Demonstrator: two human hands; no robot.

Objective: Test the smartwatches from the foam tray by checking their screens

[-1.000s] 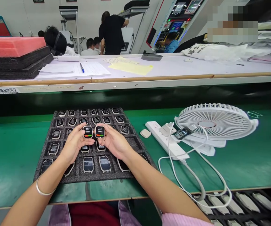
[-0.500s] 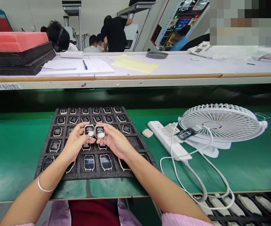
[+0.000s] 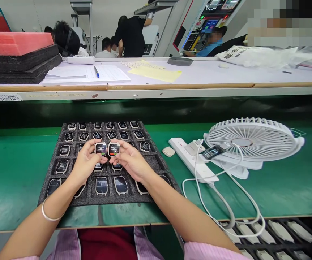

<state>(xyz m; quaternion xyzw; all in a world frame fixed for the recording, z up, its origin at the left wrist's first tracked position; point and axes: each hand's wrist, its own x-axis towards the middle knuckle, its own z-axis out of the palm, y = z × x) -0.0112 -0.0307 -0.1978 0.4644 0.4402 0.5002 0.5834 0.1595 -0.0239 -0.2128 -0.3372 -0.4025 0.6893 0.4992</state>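
My left hand [image 3: 86, 162] is closed on a smartwatch case [image 3: 101, 148] with a lit screen and small text. Beside it, my right hand [image 3: 131, 160] grips a second smartwatch case [image 3: 114, 148], whose screen has a red mark near its lower edge. Both watches are held upright, side by side, above a dark foam tray [image 3: 88, 199]. Several strapless watches lie in the tray's compartments, many with lit text; those in the front row, such as one watch [image 3: 101, 185], have dark screens. My forearms hide parts of the tray.
Right of the tray are a small pale square piece [image 3: 168, 151], a white power strip [image 3: 191, 162] with looping cables, and a white fan [image 3: 253, 141]. A raised shelf [image 3: 150, 87] crosses behind, bearing foam stacks [image 3: 17, 65] and papers. Another tray of pale cases [image 3: 280, 231] sits lower right. People are beyond.
The thumbs have shifted lower on the two watches, uncovering more of their screens. The watches stay side by side, and the view has moved slightly.
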